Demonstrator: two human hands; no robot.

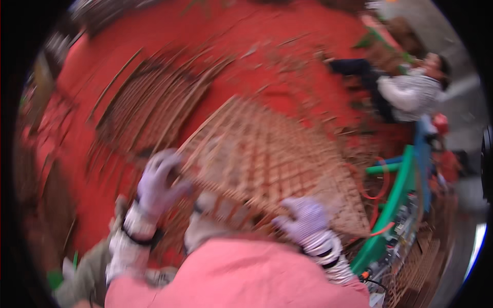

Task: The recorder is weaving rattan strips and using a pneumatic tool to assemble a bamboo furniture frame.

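A brown lattice panel of crossed wooden strips [257, 149] spreads out in front of me, blurred by motion. At its left corner is my left hand [160, 179], in a pale lilac glove. Its thumb and fingers stand apart in a C shape, and I cannot tell whether they touch the panel's edge. My right hand [308, 218], gloved alike, is over the panel's near right part with thumb and fingers spread. Below the near edge, between my hands, more lattice shows in part behind my pink clothing.
On the red floor [215, 46], a slatted wooden piece [149, 102] lies at the far left among scattered scraps. A person [405, 90] sits at the far right. A green curved frame [393, 205] and an orange hose [382, 231] are at the right.
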